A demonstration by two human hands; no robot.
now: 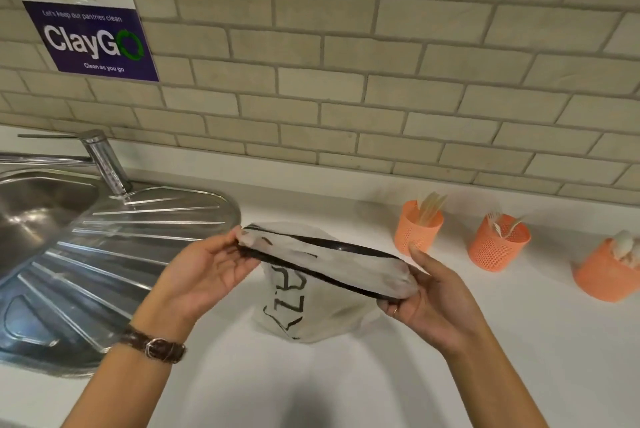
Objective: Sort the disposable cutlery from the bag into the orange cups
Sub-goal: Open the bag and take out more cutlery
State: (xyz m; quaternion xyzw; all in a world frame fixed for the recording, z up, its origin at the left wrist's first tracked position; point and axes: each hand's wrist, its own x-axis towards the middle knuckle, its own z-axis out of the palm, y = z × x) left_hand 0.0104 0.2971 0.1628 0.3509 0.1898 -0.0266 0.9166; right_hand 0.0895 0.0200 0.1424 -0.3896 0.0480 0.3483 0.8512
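Observation:
A pale cloth bag (322, 303) with black lettering and a black zip edge hangs just above the white counter (502, 351). My left hand (204, 275) pinches the left end of its top edge. My right hand (433, 303) grips the right end, so the mouth is stretched flat between them. Three orange mesh cups stand to the right along the wall: the left cup (417, 232) holds pale knives, the middle cup (498, 244) holds forks, and the right cup (606, 271), tilted, holds spoons. The inside of the bag is hidden.
A steel sink (31, 216) with ribbed drainboard (131, 254) and a tap (104, 161) takes up the left side. A tiled wall runs behind, with a purple ClayGo sign (86, 32) at upper left.

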